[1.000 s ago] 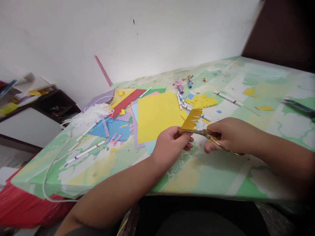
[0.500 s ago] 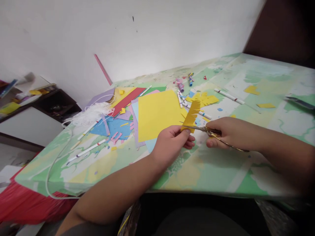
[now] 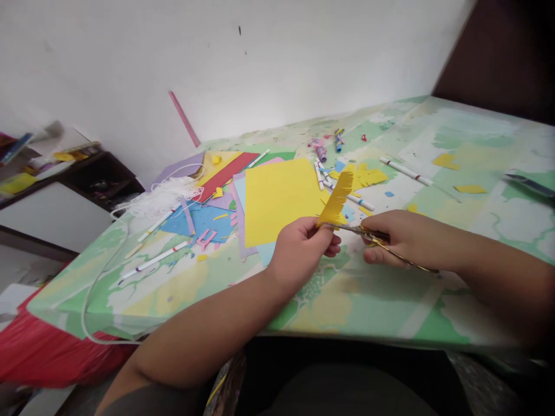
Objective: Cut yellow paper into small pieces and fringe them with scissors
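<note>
My left hand (image 3: 306, 245) pinches the lower end of a yellow paper strip (image 3: 336, 199), which stands up with a fringe of slits along its right edge. My right hand (image 3: 396, 240) is wrapped round the handles of gold-coloured scissors (image 3: 368, 233). Their blades point left and lie across the bottom of the strip, close to my left fingertips. Just behind the strip a large yellow paper sheet (image 3: 281, 199) rests on pink, purple and light blue sheets. White markers (image 3: 359, 201) and fringed yellow scraps (image 3: 368, 175) lie past my hands.
A patterned cloth covers the table (image 3: 368, 306). White string (image 3: 158, 196) is heaped at left near blue paper (image 3: 202, 222) and a red strip (image 3: 228, 176). Two small paper rolls (image 3: 339, 141) sit at the back. A dark-bladed tool (image 3: 531, 185) lies at far right.
The strip tilts slightly more to the right, and the scissor blades look closer together at its base. Both hands stay nearly in place; the whole view has shifted a little.
</note>
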`<state>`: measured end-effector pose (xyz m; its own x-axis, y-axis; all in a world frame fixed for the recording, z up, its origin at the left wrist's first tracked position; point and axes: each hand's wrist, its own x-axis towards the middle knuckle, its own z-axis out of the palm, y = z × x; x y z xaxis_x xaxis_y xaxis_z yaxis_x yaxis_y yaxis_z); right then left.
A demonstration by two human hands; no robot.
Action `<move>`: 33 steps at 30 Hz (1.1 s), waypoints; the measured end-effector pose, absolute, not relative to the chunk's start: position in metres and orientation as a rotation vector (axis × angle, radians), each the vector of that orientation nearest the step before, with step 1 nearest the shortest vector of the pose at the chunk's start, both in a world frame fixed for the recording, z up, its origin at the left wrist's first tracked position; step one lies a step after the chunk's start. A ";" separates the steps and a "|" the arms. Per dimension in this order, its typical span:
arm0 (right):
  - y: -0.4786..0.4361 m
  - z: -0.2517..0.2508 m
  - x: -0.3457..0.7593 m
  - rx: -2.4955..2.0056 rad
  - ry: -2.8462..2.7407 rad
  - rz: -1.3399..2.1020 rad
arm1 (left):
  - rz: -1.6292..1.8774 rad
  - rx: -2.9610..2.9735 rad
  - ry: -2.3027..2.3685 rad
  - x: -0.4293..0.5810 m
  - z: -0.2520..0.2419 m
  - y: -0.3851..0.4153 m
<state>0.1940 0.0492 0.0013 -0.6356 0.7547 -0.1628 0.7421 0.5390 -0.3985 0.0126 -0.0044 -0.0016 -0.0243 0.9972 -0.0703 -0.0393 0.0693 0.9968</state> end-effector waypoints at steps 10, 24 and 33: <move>0.049 0.000 0.194 -1.284 -2.744 0.674 | 1.174 1.229 1.246 0.012 0.002 -0.009; 0.050 0.001 0.193 -1.356 -2.787 0.481 | 1.169 1.224 1.291 0.012 0.005 -0.010; 0.052 0.001 0.192 -1.367 -2.786 0.422 | 1.163 1.259 1.307 0.011 0.005 -0.009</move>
